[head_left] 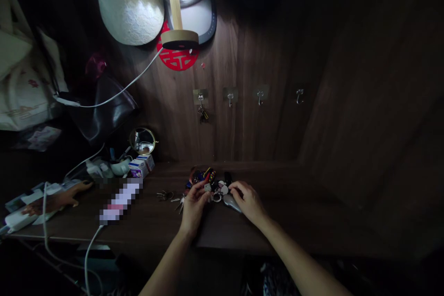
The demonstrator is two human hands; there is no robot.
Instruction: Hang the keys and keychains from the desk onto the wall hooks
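Note:
A jumble of keys and key rings (217, 197) lies on the dark wooden shelf between my hands, with round pale tags (224, 188) among them. My left hand (194, 203) is closed in a pinch at a small pale square piece (207, 188) of the bunch. From the right, my right hand (248, 200) reaches to the tags, its fingers curled together; its fingertips hide what they hold. A grey rounded fob (231, 203) lies just under that hand, and a black fob (228, 178) behind it. Colourful cords (210, 175) sit behind my left fingers. Loose keys (181, 201) lie left of it.
Another small key set (165, 195) rests farther left. Metal hooks (230, 97) line the back wall; keys (203, 113) hang from the leftmost. A lit lamp (179, 39) is above. A phone-like slab (121, 201), small boxes (140, 166) and a mirror (143, 140) stand left.

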